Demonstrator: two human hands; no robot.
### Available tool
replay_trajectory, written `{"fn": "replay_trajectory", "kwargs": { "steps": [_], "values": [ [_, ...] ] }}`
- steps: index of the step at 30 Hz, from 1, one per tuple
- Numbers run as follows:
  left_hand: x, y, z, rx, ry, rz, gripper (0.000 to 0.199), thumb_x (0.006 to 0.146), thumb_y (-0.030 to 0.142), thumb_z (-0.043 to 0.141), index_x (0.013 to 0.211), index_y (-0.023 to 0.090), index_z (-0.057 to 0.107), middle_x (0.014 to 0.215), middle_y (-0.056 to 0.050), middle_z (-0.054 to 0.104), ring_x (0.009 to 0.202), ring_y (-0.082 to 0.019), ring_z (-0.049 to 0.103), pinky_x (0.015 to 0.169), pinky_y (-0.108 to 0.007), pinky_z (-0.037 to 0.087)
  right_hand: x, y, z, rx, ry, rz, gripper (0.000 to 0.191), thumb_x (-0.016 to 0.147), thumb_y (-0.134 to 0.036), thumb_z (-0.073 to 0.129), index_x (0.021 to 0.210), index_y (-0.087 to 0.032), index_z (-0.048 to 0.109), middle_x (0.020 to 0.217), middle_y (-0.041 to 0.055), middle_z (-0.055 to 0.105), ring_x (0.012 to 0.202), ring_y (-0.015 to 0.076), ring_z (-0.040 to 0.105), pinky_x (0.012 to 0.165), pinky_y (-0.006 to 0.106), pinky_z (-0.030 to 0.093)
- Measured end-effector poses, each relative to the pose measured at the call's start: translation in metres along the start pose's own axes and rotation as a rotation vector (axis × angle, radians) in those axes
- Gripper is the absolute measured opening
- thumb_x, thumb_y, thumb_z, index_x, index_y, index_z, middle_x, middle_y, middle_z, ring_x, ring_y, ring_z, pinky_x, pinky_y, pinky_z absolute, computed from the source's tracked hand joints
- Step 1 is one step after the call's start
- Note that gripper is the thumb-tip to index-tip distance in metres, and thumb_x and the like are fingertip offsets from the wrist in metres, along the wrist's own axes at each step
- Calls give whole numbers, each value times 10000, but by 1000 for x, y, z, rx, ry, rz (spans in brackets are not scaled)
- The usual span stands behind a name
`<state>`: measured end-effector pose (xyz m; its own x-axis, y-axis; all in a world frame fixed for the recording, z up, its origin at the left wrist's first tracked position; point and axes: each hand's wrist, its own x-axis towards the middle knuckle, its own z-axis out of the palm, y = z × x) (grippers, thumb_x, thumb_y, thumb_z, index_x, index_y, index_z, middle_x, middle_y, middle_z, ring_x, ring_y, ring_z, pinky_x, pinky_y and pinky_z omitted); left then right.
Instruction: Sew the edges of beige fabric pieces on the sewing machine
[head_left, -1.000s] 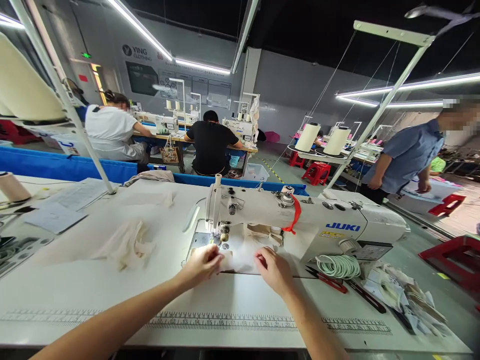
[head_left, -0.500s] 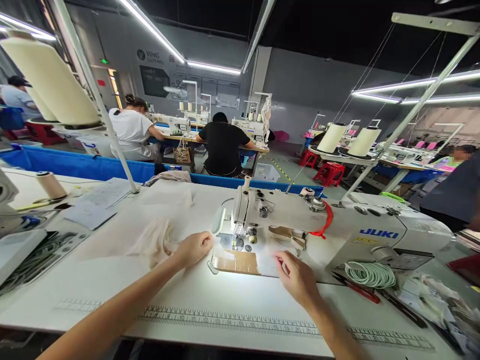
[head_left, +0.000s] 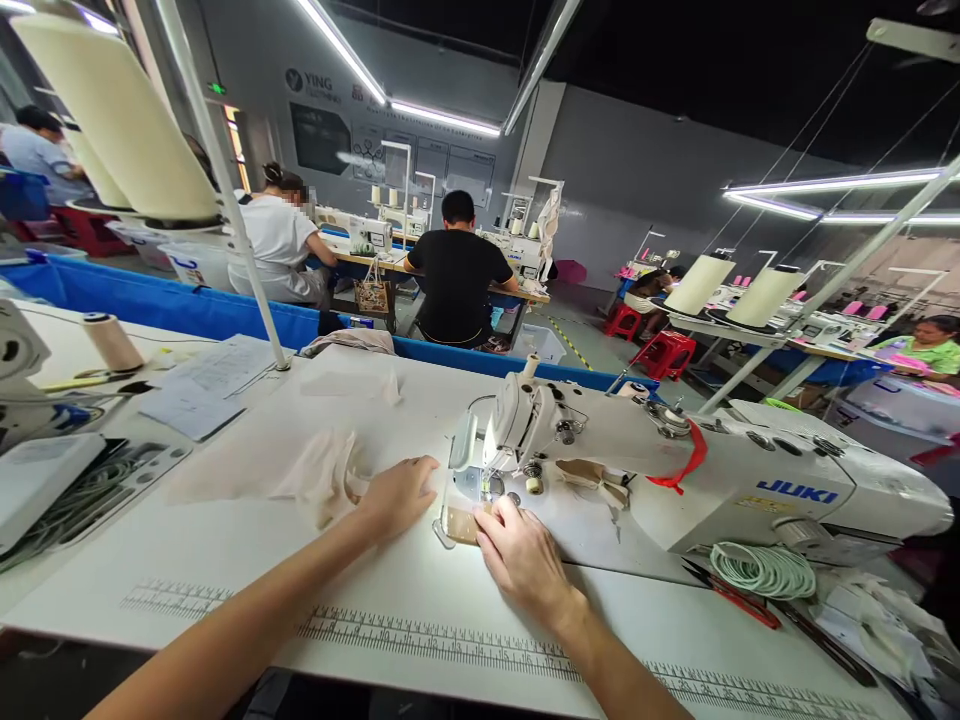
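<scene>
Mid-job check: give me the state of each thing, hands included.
Left hand: palm down, by the fabric
Right hand: palm down, partly covering the brown plate
Fabric: bunched at one end
Machine light: on
Ribbon: tied round the machine
Cord: coiled
Snips: lying beside the cord
Papers: lying flat
Ceiling lights: on

Red stools [head_left: 669,345], green sign [head_left: 217,88] (lit).

Matt cloth [head_left: 324,485] (glossy sewing machine [head_left: 724,475])
</scene>
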<state>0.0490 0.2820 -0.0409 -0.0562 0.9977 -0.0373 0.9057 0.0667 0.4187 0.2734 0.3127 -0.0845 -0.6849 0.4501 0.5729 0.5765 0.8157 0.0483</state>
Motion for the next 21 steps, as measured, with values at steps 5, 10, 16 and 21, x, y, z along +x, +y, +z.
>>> {"fn": "replay_trajectory", "kwargs": {
  "steps": [5, 10, 16, 21],
  "values": [
    [-28, -31, -24, 140, 200, 184, 335, 965, 212, 425, 1229, 130, 613, 1171, -83, 653, 1118, -250, 560, 898, -419, 467, -2, -9, -9, -31, -4, 3, 224, 966, -248, 441, 1038, -194, 646, 865, 53, 537, 698, 133, 443, 651, 287, 358],
    [-49, -115, -47, 79, 536, 198, 402, 998, 285, 320, 1172, 138, 652, 1173, -101, 675, 1117, -224, 580, 917, -384, 503, 1, -12, -10, -27, 71, -54, 189, 958, -255, 468, 1013, -185, 634, 831, 46, 532, 656, 124, 483, 582, 284, 415],
    [-39, -158, -38, 97, 297, 127, 604, 1030, 416, 157, 1486, 128, 431, 1536, -123, 411, 1415, -236, 362, 1178, -503, 267, 4, -13, -10, -18, 127, -96, 190, 967, -257, 433, 1017, -193, 605, 823, 45, 532, 633, 111, 506, 541, 270, 446],
    [-18, -163, -36, 150, 233, -17, 600, 1030, 399, 124, 1557, 187, 317, 1562, -118, 369, 1433, -255, 319, 1176, -571, 161, 4, -12, -7, -37, 151, -92, 183, 966, -247, 425, 1055, -212, 581, 799, 38, 530, 607, 119, 519, 519, 280, 463]
  ]
}}
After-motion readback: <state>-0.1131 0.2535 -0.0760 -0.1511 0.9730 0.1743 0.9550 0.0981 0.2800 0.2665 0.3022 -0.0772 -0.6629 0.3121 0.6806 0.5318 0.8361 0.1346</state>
